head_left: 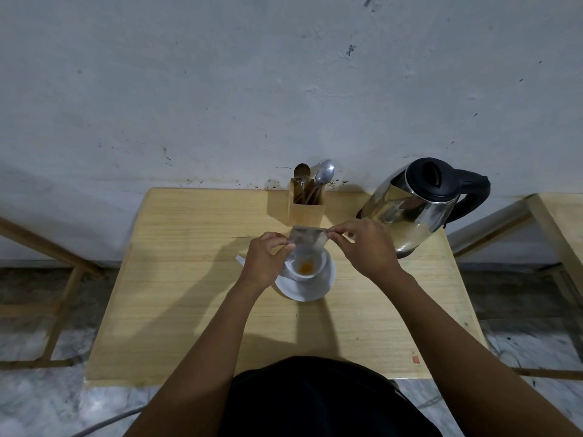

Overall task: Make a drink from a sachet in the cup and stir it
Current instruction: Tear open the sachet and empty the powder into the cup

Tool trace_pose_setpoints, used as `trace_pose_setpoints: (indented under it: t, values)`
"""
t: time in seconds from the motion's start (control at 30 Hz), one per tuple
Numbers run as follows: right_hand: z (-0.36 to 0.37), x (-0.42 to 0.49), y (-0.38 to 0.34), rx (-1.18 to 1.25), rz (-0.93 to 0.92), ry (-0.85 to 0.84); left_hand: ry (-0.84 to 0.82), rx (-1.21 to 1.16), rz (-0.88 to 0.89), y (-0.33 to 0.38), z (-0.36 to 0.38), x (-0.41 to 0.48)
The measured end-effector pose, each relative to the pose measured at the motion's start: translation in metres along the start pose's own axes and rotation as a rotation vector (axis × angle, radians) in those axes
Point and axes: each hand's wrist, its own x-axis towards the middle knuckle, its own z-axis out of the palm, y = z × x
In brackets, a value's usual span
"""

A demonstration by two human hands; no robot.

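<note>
A white cup stands on a white saucer near the middle of the wooden table. Orange powder lies at the bottom of the cup. Both my hands hold a silvery sachet tipped just above the cup's far rim. My left hand pinches its left edge and my right hand pinches its right top corner. Part of the cup's left side is hidden behind my left hand.
A wooden holder with several spoons stands at the table's back edge against the wall. A steel kettle with a black lid and handle sits at the back right. A white scrap lies left of the saucer.
</note>
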Motion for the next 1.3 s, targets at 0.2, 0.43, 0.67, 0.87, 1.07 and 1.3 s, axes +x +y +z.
trace_pose_setpoints:
  t: [0.2, 0.43, 0.67, 0.87, 1.07, 1.3]
  values:
    - [0.003, -0.004, -0.002, 0.021, 0.048, 0.014, 0.017, 0.001, 0.022, 0.001, 0.001, 0.000]
    - [-0.001, -0.005, 0.003, 0.070, 0.104, -0.056, 0.027, 0.005, 0.033, 0.000, 0.001, 0.001]
    - [0.005, -0.008, 0.002, -0.005, 0.092, -0.016, 0.026, 0.020, 0.043, 0.001, 0.003, 0.000]
    - [0.005, -0.010, 0.002, -0.031, 0.102, 0.034, 0.032, 0.018, 0.052, 0.001, 0.003, -0.002]
    - [0.007, -0.013, -0.001, -0.035, 0.104, 0.033, 0.030, -0.004, 0.061, 0.003, 0.005, -0.003]
    - [0.005, -0.015, -0.002, -0.004, 0.145, 0.025, 0.017, -0.012, 0.068, 0.002, 0.005, -0.005]
